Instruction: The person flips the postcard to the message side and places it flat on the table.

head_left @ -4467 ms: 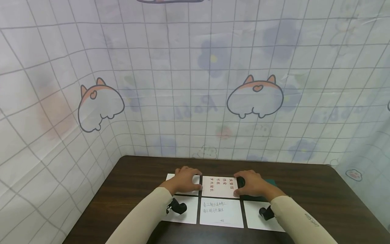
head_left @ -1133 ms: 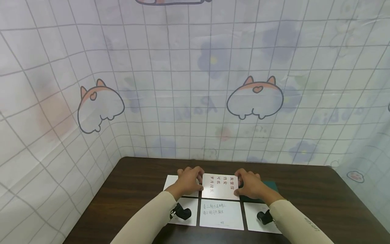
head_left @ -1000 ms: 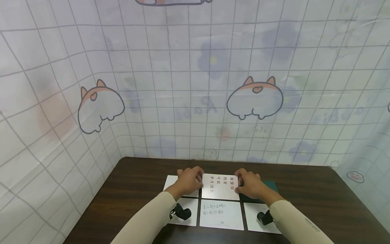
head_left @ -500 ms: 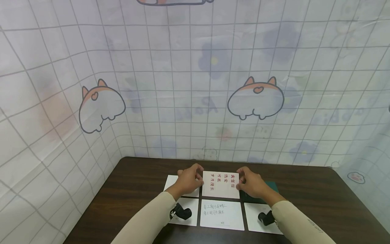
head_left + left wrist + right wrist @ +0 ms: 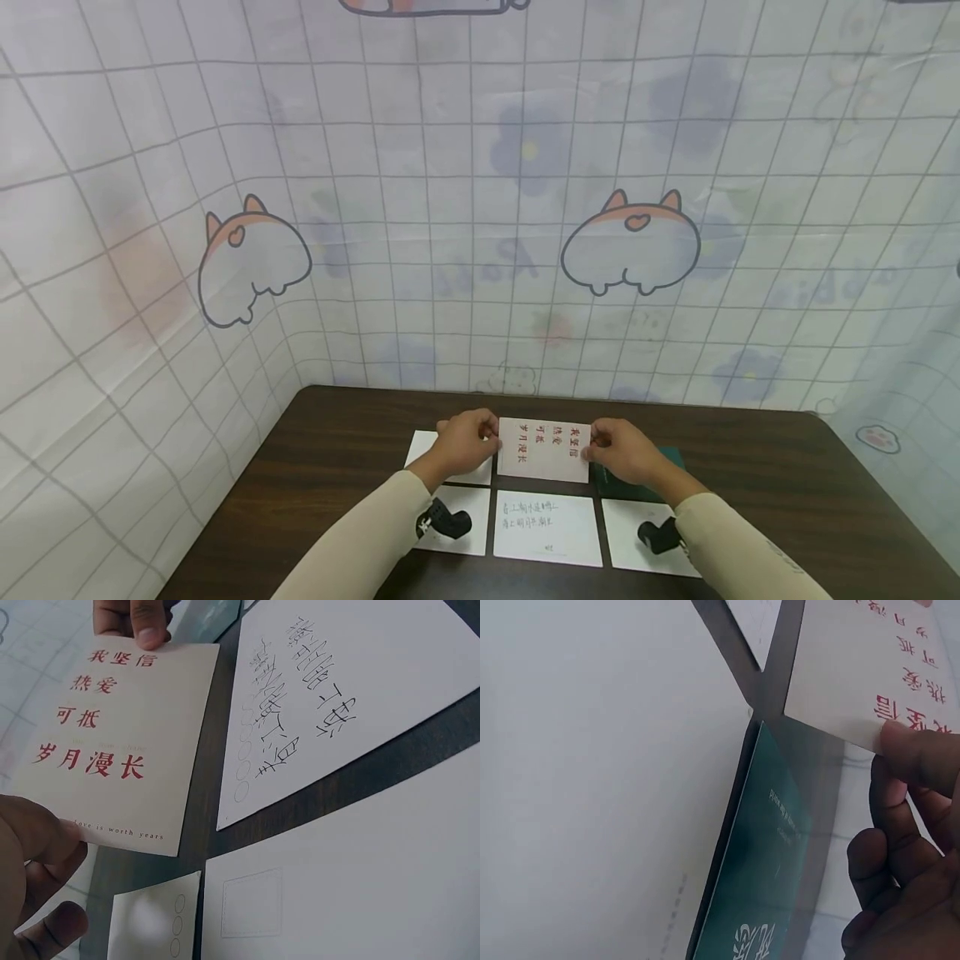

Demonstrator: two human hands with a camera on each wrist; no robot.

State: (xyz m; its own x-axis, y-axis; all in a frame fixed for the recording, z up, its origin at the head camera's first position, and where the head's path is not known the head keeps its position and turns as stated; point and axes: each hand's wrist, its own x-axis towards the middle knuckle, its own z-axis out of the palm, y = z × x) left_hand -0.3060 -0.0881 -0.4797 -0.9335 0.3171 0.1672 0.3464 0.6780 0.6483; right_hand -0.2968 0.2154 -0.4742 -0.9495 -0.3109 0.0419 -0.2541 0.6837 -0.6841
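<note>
Dark counter (image 5: 750, 467), card grid: we see left hand (image 5: 465, 444) and right hand (image 5: 622, 452) pinching the red-lettered card (image 5: 545, 450) lifted above it; light edge grips may let it slip or bend

Both forearms forward, left hand (image 5: 467, 442) and right hand (image 5: 619, 451) raised, fingers pinched

Matt paper card (image 5: 543, 450); dark wood-grain table (image 5: 780, 483).
</note>
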